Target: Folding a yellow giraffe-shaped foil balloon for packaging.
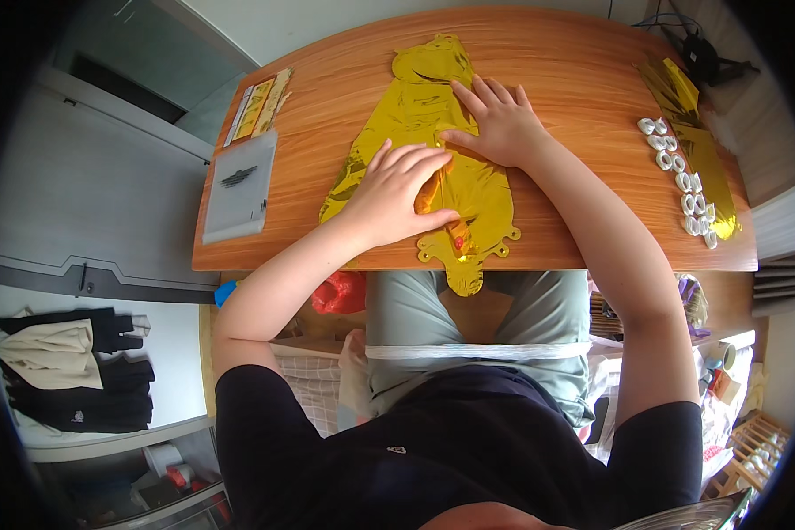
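Note:
A deflated gold foil balloon (415, 104) lies flat on the wooden table, wrinkled, with small holed tabs at its near end. That end hangs slightly over the table's front edge. My left hand (390, 193) rests over the middle of the foil, thumb apart from the lightly curved fingers. A fold with orange reflections shows between the thumb and fingers. Farther up, my right hand (505, 128) lies flat with fingers spread, fingertips and thumb on the balloon's right edge. Neither hand grips anything that I can see.
On the wooden table (565, 62), a clear plastic sleeve (230, 208) with dark thin pieces and a yellow-and-white flat pack (254, 108) lie left. Several small white rolls (663, 160) and gold foil sheets (714, 172) sit right. A black device with cables (701, 58) stands far right.

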`<state>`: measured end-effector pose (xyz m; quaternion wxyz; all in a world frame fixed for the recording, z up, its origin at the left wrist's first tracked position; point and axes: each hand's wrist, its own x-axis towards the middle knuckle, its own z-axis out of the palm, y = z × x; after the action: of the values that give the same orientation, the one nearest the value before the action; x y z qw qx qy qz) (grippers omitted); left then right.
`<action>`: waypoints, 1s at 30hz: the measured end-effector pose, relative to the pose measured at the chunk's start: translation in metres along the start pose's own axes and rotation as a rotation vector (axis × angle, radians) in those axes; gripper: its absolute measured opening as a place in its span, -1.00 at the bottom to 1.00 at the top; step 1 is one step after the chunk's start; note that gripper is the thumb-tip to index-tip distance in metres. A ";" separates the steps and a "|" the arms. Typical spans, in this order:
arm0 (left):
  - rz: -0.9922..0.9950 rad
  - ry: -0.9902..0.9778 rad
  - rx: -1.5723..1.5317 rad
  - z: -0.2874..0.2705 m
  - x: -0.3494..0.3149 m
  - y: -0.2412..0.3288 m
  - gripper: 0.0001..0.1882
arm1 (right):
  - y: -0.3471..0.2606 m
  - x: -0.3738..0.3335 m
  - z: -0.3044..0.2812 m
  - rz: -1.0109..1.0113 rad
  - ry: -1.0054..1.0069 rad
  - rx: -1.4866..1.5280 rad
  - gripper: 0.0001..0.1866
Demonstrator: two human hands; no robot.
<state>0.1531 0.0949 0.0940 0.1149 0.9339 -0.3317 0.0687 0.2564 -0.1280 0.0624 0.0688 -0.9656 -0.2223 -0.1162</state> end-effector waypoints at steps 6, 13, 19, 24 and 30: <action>0.013 -0.052 0.038 0.001 0.002 -0.007 0.02 | 0.000 -0.001 0.000 0.001 -0.004 0.010 0.05; -0.034 -0.110 0.015 -0.002 0.005 -0.012 0.19 | -0.001 -0.001 -0.004 -0.005 -0.015 -0.006 0.14; 0.018 -0.105 0.069 0.002 0.005 -0.016 0.36 | -0.002 -0.002 -0.006 0.000 -0.022 0.004 0.23; -0.024 -0.132 -0.051 -0.005 0.006 -0.008 0.50 | 0.001 -0.002 -0.007 -0.005 -0.039 0.003 0.27; -0.046 -0.252 -0.045 -0.014 0.008 0.003 0.59 | 0.001 0.000 -0.005 -0.002 -0.045 0.019 0.20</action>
<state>0.1562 0.0916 0.1092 0.0949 0.9396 -0.3235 -0.0591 0.2553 -0.1298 0.0675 0.0726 -0.9670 -0.2261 -0.0924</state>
